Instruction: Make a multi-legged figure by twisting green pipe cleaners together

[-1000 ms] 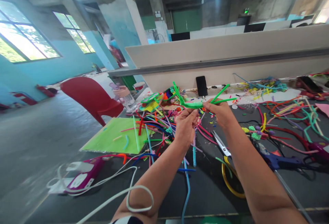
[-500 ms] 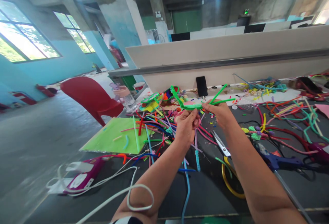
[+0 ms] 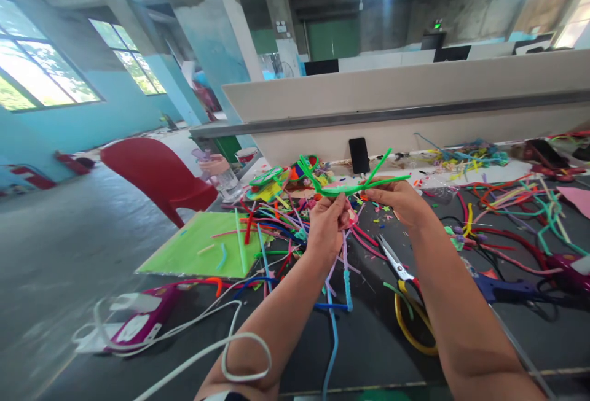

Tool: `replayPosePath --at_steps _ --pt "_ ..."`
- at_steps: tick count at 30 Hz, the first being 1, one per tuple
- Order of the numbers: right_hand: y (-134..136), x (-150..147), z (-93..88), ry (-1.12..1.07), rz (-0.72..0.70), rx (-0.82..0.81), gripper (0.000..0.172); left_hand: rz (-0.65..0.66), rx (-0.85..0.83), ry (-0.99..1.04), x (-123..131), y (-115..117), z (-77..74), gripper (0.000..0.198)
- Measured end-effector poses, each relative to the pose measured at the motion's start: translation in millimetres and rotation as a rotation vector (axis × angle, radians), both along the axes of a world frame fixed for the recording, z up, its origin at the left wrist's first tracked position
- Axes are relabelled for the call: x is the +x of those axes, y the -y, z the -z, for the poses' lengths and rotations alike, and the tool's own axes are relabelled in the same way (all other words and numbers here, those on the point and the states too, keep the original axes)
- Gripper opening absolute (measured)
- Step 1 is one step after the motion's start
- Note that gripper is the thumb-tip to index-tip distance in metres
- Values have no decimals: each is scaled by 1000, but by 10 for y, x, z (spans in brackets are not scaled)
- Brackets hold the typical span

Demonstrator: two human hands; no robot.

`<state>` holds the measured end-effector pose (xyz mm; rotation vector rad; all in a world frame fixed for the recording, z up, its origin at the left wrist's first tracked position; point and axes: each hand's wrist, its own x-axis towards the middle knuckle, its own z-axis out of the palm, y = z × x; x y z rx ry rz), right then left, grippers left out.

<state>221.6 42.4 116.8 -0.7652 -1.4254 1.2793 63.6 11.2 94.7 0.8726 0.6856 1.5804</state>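
Above the middle of the dark table is a bundle of bright green pipe cleaners (image 3: 338,191), thick in the middle with loose ends splayed at both sides. My left hand (image 3: 328,223) pinches its middle from below between thumb and fingers. At the bundle's right side, the closed thumb and fingers of my right hand (image 3: 400,199) hold it where two green ends fork apart. Scissors (image 3: 394,258) with yellow and red handles lie on the table near my right forearm. Under my hands is a tangle of coloured pipe cleaners (image 3: 286,229).
A green sheet (image 3: 184,252) lies left, near a purple power strip (image 3: 146,320) with white cables. A phone (image 3: 359,155) leans against the divider (image 3: 391,91). On the right sit a blue glue gun (image 3: 507,289) and more pipe cleaners (image 3: 516,204). A red chair (image 3: 154,174) stands left.
The green bundle has turned a little, its right ends now lying lower and flatter. My right fingers have shifted slightly along it, while my left hand keeps its pinch.
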Motion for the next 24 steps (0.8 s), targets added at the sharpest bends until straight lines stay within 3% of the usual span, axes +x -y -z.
replayPosePath --at_steps 14,24 --pt "-68 -85 76 -81 145 -35 23 71 -36 -43 7 19 -22 36" --pt "-39 -124 59 -33 103 -9 22 50 -50 -9 -19 17 -64 36"
